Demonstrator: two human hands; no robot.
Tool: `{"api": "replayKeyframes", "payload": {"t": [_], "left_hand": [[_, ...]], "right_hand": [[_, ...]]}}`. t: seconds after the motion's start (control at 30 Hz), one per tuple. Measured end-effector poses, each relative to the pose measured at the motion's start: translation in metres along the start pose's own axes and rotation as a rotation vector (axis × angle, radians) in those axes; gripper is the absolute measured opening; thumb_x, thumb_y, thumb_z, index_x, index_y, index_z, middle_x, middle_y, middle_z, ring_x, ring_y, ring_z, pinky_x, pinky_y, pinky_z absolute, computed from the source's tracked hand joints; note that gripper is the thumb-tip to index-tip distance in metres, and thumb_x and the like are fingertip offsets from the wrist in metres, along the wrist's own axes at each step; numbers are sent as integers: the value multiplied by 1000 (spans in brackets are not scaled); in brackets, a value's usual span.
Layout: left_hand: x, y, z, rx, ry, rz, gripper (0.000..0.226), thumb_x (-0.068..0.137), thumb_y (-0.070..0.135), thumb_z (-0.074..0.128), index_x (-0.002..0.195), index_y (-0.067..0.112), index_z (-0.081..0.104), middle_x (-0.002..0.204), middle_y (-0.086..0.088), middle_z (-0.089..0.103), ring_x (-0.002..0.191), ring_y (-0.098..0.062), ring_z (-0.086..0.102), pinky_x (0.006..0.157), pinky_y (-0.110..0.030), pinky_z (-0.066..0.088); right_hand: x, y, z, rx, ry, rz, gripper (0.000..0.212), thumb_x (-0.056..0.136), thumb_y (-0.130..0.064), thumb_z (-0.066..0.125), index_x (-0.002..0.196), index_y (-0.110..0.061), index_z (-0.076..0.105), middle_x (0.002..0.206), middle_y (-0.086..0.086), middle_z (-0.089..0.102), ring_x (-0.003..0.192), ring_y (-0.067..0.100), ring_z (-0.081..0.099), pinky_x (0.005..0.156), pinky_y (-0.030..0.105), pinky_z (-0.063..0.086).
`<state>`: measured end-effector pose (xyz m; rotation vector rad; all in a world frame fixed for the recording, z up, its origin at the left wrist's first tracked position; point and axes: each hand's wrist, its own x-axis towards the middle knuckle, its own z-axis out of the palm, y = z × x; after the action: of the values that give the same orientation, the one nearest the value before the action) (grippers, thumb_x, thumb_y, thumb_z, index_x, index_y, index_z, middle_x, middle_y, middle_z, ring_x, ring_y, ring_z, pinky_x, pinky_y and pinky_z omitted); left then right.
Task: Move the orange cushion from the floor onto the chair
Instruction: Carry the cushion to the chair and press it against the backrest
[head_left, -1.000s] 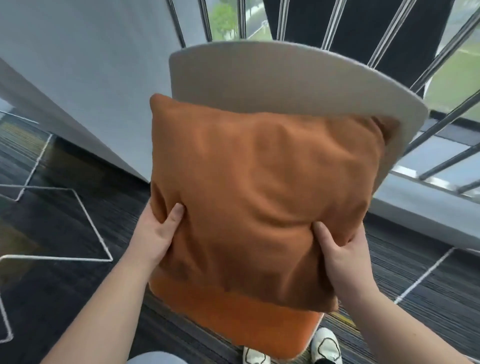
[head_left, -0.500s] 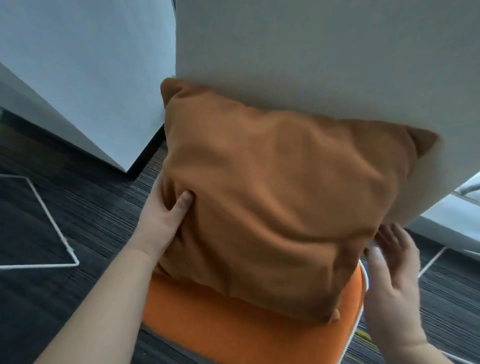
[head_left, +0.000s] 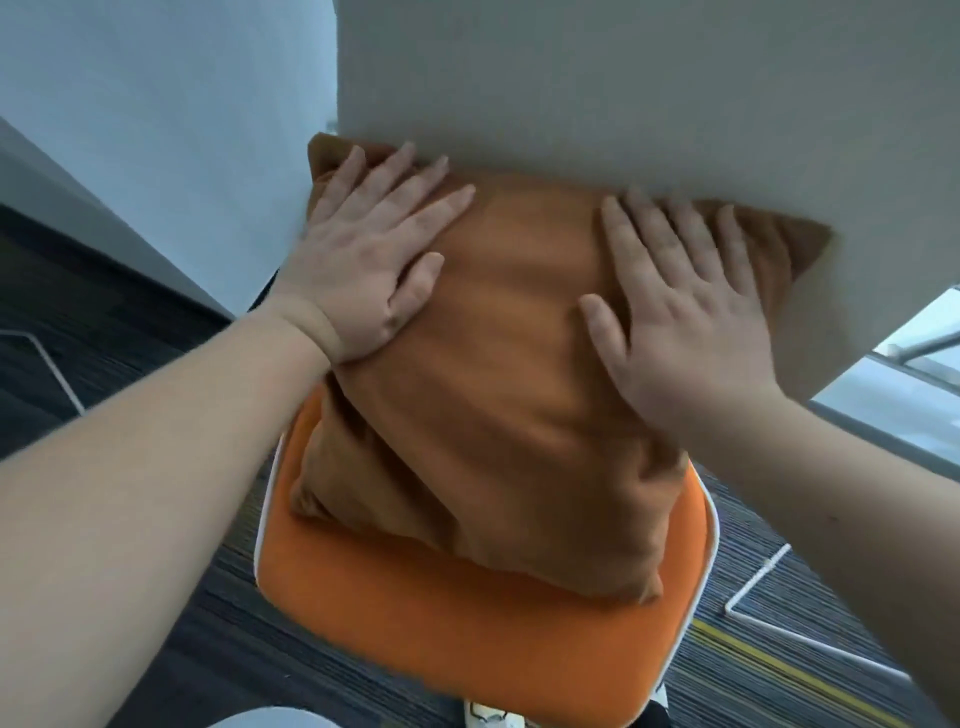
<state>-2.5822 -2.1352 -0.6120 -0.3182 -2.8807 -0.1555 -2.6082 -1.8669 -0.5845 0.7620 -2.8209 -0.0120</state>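
Observation:
The orange cushion (head_left: 498, 395) rests on the chair's bright orange seat (head_left: 441, 639) and leans against the grey backrest (head_left: 649, 88). My left hand (head_left: 363, 260) lies flat on the cushion's upper left part, fingers spread. My right hand (head_left: 680, 306) lies flat on its upper right part, fingers spread too. Both palms press on the fabric without gripping it. The cushion's top edge is partly hidden behind the backrest's lower rim.
A pale wall (head_left: 156, 130) stands to the left of the chair. Dark striped carpet (head_left: 130, 374) with white line markings (head_left: 769, 566) surrounds the chair. A window ledge (head_left: 893, 395) shows at the right. A white shoe (head_left: 488, 719) peeks out below the seat.
Both hands let go of the cushion's lower sides and moved up onto its face, now flat and spread. The cushion settled onto the seat against the backrest.

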Motion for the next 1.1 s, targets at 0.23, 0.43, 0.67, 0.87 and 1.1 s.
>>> {"api": "replayKeyframes", "payload": {"t": [0.23,0.43,0.67,0.87,1.1], "left_hand": [[-19,-13,-8,-59,235,-270,56,103,27,27,155,9,15,162,-26,19,151,-42,12,123,-47,1],[-115,58,25,-284,427,-368,60,98,19,35,145,-17,22,154,-37,22,149,-39,16,121,-52,15],[-146,88,88,-291,264,-488,82,95,47,37,154,2,3,160,-19,9,153,-13,-7,123,-39,1],[-190,80,119,-279,172,-615,81,97,56,21,154,3,-4,160,-12,4,150,-30,7,123,-32,1],[-239,73,126,-293,43,-702,67,101,44,10,154,4,2,162,-11,11,151,-28,16,123,-30,-1]], "right_hand": [[-57,70,0,119,114,264,62,96,-26,37,151,-5,18,160,20,20,148,36,14,119,50,11],[-126,-24,-9,384,202,19,67,92,-25,49,147,2,21,156,16,21,149,36,13,116,59,15],[-138,-82,63,283,119,-98,75,89,-37,57,149,-11,22,156,6,23,148,24,19,117,55,17],[-174,-11,94,93,22,35,86,87,-51,54,150,-5,18,157,12,20,148,26,15,118,54,13],[-227,30,98,103,-262,262,81,94,-59,13,151,-3,9,159,14,11,149,12,-11,119,42,6]]}}
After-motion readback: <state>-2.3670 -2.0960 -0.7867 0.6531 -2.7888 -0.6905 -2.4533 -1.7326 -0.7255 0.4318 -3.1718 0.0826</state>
